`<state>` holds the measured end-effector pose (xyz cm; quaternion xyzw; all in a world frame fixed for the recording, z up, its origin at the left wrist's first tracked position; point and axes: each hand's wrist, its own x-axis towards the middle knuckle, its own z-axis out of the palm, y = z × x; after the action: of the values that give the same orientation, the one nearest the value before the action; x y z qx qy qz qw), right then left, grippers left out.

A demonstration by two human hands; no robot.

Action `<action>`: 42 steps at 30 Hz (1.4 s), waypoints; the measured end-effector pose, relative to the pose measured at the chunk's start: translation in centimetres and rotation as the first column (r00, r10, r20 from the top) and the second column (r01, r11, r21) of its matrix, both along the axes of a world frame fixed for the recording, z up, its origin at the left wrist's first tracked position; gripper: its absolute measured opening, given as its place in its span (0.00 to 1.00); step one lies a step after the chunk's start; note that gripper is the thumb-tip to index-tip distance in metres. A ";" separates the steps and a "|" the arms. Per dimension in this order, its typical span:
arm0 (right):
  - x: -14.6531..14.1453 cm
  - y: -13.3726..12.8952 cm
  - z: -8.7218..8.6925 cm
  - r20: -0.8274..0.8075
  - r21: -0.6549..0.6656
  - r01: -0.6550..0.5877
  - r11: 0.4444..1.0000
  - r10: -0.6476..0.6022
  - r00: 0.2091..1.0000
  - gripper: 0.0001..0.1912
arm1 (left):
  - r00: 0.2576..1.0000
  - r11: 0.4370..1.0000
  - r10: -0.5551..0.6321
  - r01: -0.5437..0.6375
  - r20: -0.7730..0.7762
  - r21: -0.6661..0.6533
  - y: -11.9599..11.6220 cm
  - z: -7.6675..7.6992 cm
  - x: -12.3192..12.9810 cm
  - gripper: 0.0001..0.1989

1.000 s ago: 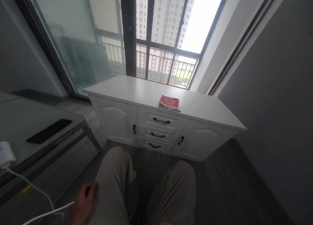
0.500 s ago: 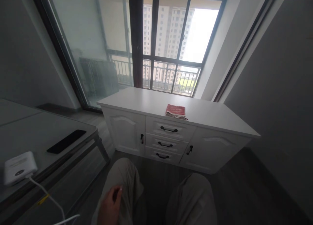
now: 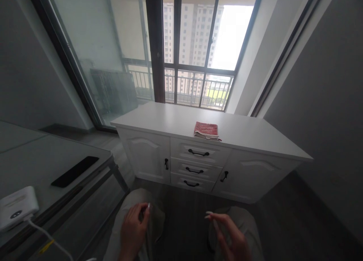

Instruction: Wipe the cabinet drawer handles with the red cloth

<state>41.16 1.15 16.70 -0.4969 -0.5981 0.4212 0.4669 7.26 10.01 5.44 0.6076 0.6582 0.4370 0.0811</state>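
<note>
We are in a home, a high-rise flat: white sideboard point(image 3: 204, 155), balcony window point(image 3: 195, 53) facing tower blocks, glass table point(image 3: 42, 162).

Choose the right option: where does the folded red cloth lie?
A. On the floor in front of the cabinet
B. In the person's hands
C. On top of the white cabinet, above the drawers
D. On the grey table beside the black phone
C: the folded red cloth rests on the top of the white cabinet, just above the top drawer, apart from both hands.
</note>
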 end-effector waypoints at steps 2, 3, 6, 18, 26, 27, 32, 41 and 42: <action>4.4 1.8 -3.7 0.192 0.048 0.436 0.899 -0.436 0.879 0.28 | 0.997 1.000 -0.020 0.019 -0.078 -0.005 0.2 -0.2 0.0 0.38; 6.4 2.4 -5.6 0.259 0.023 0.540 0.842 -0.526 0.810 0.31 | 0.993 1.000 -0.029 0.028 -0.115 -0.009 0.3 -0.3 0.1 0.38; 10.3 3.8 -10.5 0.386 0.084 0.692 0.717 -0.663 0.641 0.35 | 0.984 0.999 -0.044 0.042 -0.171 -0.017 0.7 -0.1 0.7 0.40; 12.0 6.9 -13.1 0.765 0.016 0.573 0.819 -0.379 0.521 0.28 | 0.974 0.996 -0.084 0.088 -0.211 0.011 2.8 -1.3 1.8 0.38; 10.6 7.8 -10.9 0.770 -0.093 0.616 0.783 -0.335 0.542 0.32 | 0.991 0.995 -0.075 0.066 -0.111 -0.081 4.7 -0.4 5.7 0.33; 10.4 7.8 -10.7 0.776 -0.082 0.619 0.781 -0.340 0.532 0.32 | 0.989 0.993 -0.086 0.076 -0.119 -0.092 5.5 0.3 6.5 0.30; 9.4 7.6 -9.9 0.795 -0.017 0.609 0.793 -0.359 0.489 0.28 | 0.948 0.968 -0.249 0.247 -0.199 -0.033 12.5 5.4 12.0 0.15; 12.4 8.4 -13.1 0.743 -0.110 0.591 0.799 -0.329 0.583 0.26 | 0.818 0.890 -0.444 0.449 -0.367 -0.075 22.1 7.3 22.3 0.10; 12.4 8.4 -13.1 0.743 -0.108 0.596 0.796 -0.334 0.580 0.27 | 0.810 0.887 -0.449 0.454 -0.377 -0.082 22.6 6.9 22.8 0.10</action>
<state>53.51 9.58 3.63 -0.8315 -0.4884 0.1626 0.2089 30.05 32.63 12.30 0.8208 0.4950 0.2809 0.0475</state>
